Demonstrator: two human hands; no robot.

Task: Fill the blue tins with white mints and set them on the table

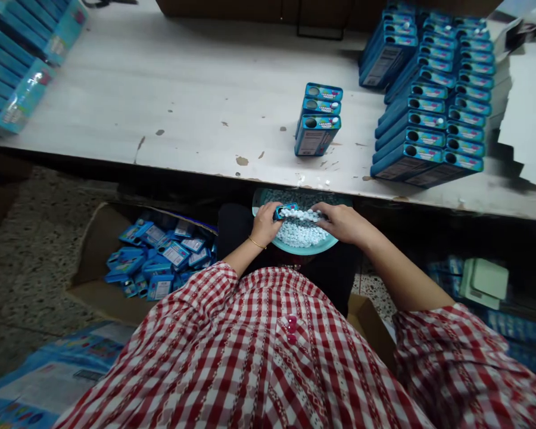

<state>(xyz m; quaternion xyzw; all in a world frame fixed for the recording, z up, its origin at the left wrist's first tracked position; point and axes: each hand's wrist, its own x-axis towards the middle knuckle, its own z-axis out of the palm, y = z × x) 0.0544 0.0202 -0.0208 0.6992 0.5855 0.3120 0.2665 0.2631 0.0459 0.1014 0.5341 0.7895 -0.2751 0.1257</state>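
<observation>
My left hand [264, 225] grips a small blue candy box [279, 213] over the near-left part of a turquoise basin [324, 245]. The basin is full of small pale candies [299, 233]. A strip of white candies [302, 214] stretches from the box's mouth to my right hand [337, 221], whose fingers are closed around its right end. Whether a small scoop lies under those candies I cannot make out. The basin rests between my legs, partly beneath the table edge.
On the white table [196, 95] stand three upright blue boxes [315, 134], with rows of similar boxes [411, 155] to their right and packed bundles [15, 98] far left. A carton [87, 262] of loose boxes [161, 256] is on the floor at left. A pale green device [485, 280] sits low right.
</observation>
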